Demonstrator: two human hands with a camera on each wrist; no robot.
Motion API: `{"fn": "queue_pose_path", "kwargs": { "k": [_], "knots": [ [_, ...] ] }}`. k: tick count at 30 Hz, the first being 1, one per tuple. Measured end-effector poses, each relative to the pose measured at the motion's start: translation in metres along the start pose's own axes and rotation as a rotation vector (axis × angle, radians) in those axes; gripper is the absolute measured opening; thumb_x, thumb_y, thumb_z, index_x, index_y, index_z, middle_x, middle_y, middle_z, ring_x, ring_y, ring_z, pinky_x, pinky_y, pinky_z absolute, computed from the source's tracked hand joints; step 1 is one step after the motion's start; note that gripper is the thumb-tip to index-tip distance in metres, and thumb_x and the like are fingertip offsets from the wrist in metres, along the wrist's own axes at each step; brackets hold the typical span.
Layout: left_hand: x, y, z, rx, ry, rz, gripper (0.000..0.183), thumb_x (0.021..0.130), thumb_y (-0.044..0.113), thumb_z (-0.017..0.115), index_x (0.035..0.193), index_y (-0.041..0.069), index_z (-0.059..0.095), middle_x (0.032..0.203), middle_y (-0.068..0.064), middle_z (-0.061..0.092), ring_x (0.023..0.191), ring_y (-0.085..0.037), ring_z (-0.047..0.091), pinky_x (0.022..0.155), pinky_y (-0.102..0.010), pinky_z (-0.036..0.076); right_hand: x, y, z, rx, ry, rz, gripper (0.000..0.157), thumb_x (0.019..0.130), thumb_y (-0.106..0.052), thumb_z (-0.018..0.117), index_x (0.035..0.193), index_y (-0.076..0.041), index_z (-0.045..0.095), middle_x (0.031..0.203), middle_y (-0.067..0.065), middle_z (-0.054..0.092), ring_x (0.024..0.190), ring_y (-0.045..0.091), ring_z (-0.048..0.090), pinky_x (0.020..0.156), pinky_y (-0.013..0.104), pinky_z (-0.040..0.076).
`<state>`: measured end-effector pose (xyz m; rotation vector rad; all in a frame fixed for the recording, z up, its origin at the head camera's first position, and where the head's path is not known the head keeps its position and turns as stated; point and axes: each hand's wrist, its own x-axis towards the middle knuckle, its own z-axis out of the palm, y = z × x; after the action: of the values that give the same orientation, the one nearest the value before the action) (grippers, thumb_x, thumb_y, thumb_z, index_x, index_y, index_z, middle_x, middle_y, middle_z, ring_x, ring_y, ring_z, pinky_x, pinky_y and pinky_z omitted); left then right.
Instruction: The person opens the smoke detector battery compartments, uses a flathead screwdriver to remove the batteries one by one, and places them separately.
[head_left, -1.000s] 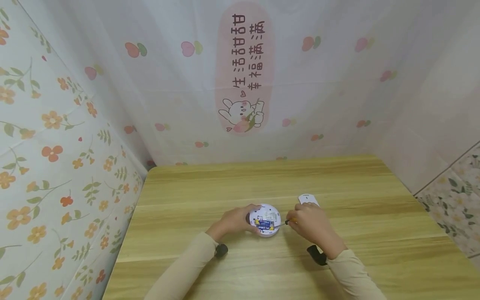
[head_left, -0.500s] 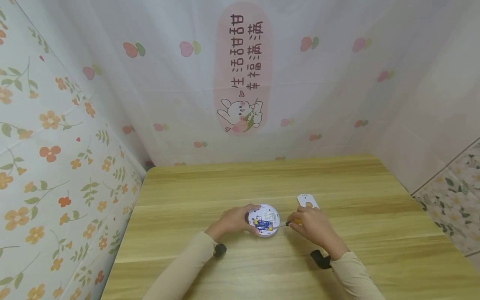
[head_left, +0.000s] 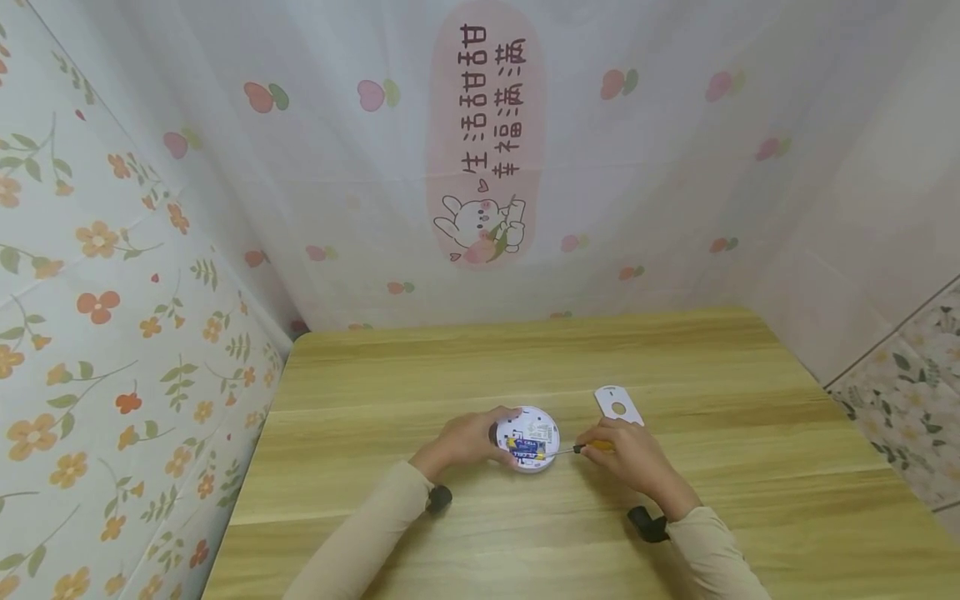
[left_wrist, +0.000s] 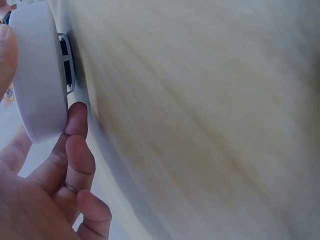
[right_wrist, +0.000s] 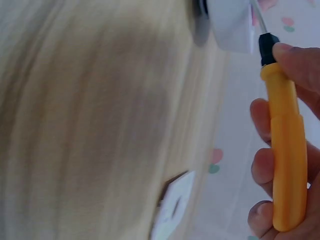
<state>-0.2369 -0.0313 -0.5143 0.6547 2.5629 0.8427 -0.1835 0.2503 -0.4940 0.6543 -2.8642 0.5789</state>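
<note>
My left hand point(head_left: 468, 443) grips the left side of a round white smoke detector point(head_left: 538, 417), which has its open back facing up. In the left wrist view the detector point(left_wrist: 39, 75) shows a slotted vent underneath, with fingers curled at its rim. Blue-and-yellow batteries point(head_left: 525, 446) lie in its compartment. My right hand point(head_left: 630, 454) holds a screwdriver point(head_left: 602, 447) by its yellow handle, the metal shaft reaching to the battery end near the detector's right edge. In the right wrist view, fingers wrap the screwdriver point(right_wrist: 287, 160), the thumb near its black collar.
A white plate point(head_left: 606, 400) with a round hole lies on the wood-grain table point(head_left: 420, 367), just beyond my right hand. Printed curtains point(head_left: 337, 183) hang behind and at the left. Black camera mounts point(head_left: 647, 525) sit at both wrists.
My right hand has shifted slightly toward me and right, and the screwdriver handle has dropped lower. More of the white plate and its hole shows. The left hand keeps its grip.
</note>
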Motion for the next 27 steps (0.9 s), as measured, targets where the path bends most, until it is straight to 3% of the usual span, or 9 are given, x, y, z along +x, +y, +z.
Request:
{"fn": "queue_pose_path", "kwargs": {
  "k": [11,27],
  "knots": [
    [0.000,0.001,-0.002,0.023,-0.004,0.010,0.086,0.070,0.051,0.081,0.145,0.034,0.043,0.143,-0.006,0.054,0.127,-0.029,0.052,0.102,-0.048,0.041,-0.003,0.008,0.007,0.089,0.047,-0.044,0.010,0.081,-0.015,0.076,0.089,-0.020,0.075,0.085,-0.010,0.069,0.077,0.003,0.060,0.065,0.024,0.047],
    [-0.001,-0.005,0.002,-0.017,0.006,0.010,0.086,0.070,0.052,0.080,0.145,0.037,0.041,0.145,-0.005,0.051,0.130,-0.031,0.050,0.105,-0.051,0.038,-0.010,0.010,0.020,0.181,0.023,0.075,0.013,0.083,-0.013,0.073,0.094,-0.020,0.074,0.092,-0.009,0.071,0.091,0.014,0.067,0.083,0.039,0.053]
  ]
}}
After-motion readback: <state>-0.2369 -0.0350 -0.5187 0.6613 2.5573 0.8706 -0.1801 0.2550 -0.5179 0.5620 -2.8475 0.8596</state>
